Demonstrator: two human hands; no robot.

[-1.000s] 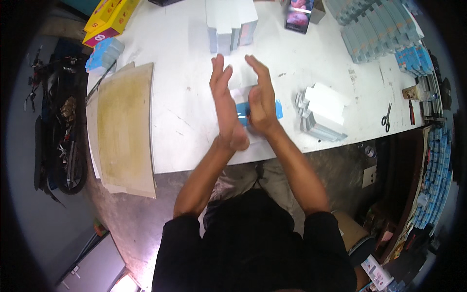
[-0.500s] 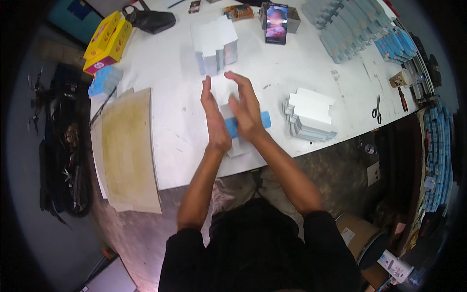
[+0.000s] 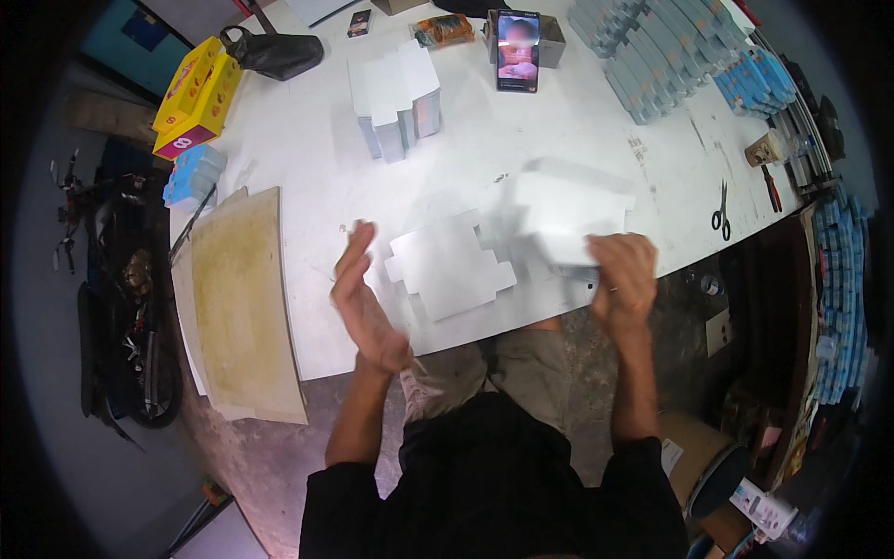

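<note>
My left hand [image 3: 363,303] is raised off the table's near edge, open, fingers stretched upward and holding nothing. Beside it lies a flat white carton blank [image 3: 452,265], with small tabs on its sides. To the right, my right hand [image 3: 626,279] has its fingers curled at the near corner of a white carton blank [image 3: 573,210]. That blank is smeared by motion, over the place of the right-hand stack, which it mostly hides. A taller stack of white carton blanks [image 3: 396,88] stands farther back, out of reach of both hands.
A brown board [image 3: 244,298] overhangs the table's left edge. Yellow boxes [image 3: 197,98] and a black bag [image 3: 279,54] are at the back left. A phone [image 3: 518,51] stands upright at the back. Grey-blue cartons [image 3: 656,61] fill the back right; scissors [image 3: 722,212] lie nearer.
My hands have parted, left hand moving left and right hand moving right to the stack. The blue-and-white piece between them no longer shows; a flat white blank lies there.
</note>
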